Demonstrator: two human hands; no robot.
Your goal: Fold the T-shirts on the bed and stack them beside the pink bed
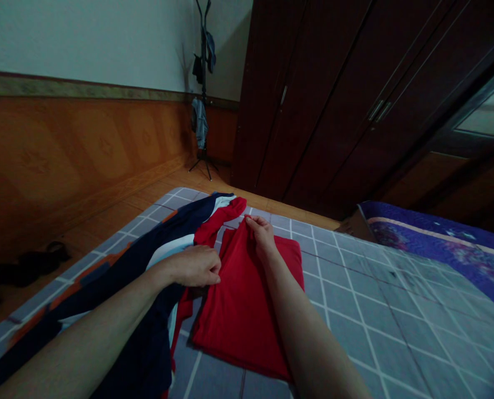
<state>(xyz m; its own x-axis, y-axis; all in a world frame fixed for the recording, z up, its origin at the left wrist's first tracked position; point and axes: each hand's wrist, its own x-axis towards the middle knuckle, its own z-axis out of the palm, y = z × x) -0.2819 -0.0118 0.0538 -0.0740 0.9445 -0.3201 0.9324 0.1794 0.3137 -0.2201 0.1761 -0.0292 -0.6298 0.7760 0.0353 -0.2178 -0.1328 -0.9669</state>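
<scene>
A red cloth garment [238,321], folded into a rough rectangle, lies on the checked bedsheet in front of me. My left hand [199,266] is closed at its left edge, pinching the red fabric between thumb and fingers. Farther up, my right hand [261,231] pinches the far left corner of the same garment, and my right forearm crosses over it. Just left of the red garment, partly under my left arm, is a navy, white and red garment [147,282] spread along the bed.
The bed has a grey sheet with white lines [367,310]. Purple patterned bedding [433,238] lies at right. A dark wardrobe [313,100] and a coat stand [204,83] with hanging items stand beyond. Dark objects [30,266] lie on the floor at left, beside the orange-panelled wall.
</scene>
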